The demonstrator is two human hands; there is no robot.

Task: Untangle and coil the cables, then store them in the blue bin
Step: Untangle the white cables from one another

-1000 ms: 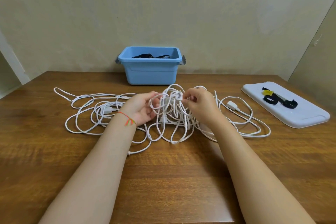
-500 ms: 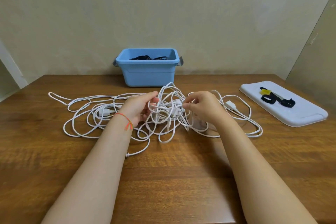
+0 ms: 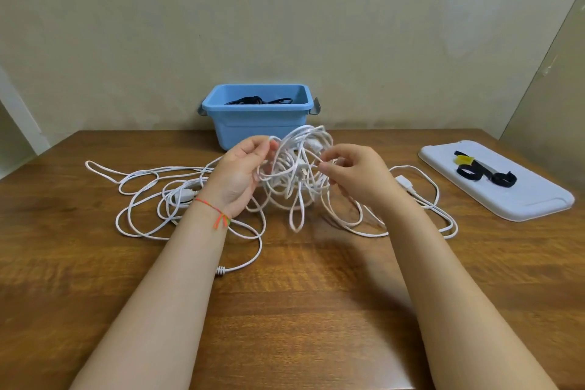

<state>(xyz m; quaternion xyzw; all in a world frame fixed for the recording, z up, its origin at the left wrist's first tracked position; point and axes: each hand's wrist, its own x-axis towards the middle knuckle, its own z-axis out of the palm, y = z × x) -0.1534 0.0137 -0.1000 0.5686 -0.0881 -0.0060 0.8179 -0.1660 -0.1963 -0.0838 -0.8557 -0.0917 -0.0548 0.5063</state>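
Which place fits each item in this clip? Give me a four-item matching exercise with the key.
Items:
1. white cable tangle
2. black cable
3. black straps
4. wrist string

Places:
A. on the white lid
B. inside the blue bin
C. just below the left hand
D. lifted between the left hand and the right hand

Pairs: 1-D, 2-B, 3-A, 4-C

Table (image 3: 285, 310): wood grain, slight sheen. Blue bin (image 3: 259, 128) and white tray (image 3: 522, 199) look like smooth matt plastic; bin clips (image 3: 316, 106) greyish, maybe metal. White cables (image 3: 142, 196) smooth, rubbery plastic jacket.
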